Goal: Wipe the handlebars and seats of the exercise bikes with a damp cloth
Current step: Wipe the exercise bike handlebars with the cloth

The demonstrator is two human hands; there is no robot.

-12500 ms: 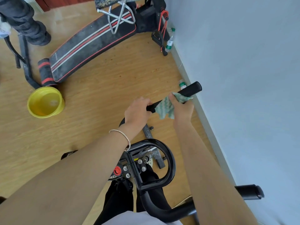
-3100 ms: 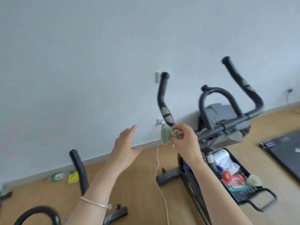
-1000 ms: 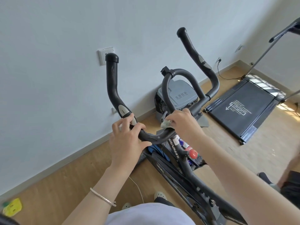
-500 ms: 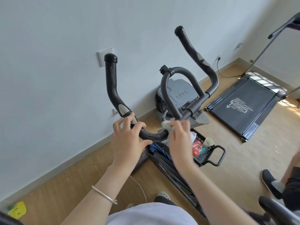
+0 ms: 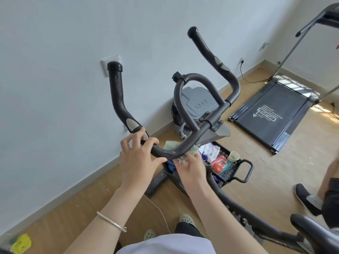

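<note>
Both forearms are bare to the bottom of the frame, with no sleeves in sight. The left hand (image 5: 136, 163) and right hand (image 5: 190, 166) wear no gloves or rings that can be seen. A thin silver bangle (image 5: 111, 221) circles the left wrist. Below, a white top (image 5: 165, 244) covers the torso, dark trousers (image 5: 189, 229) show on one leg, and pale perforated clogs (image 5: 186, 218) cover the feet.

The handlebar (image 5: 190, 142) is matt black, faintly scuffed, with glossy silver metal-looking insets, the cloth (image 5: 170, 144) is soft, crumpled pale green fabric, and the floor (image 5: 77, 204) is smooth light wood-grain board.
</note>
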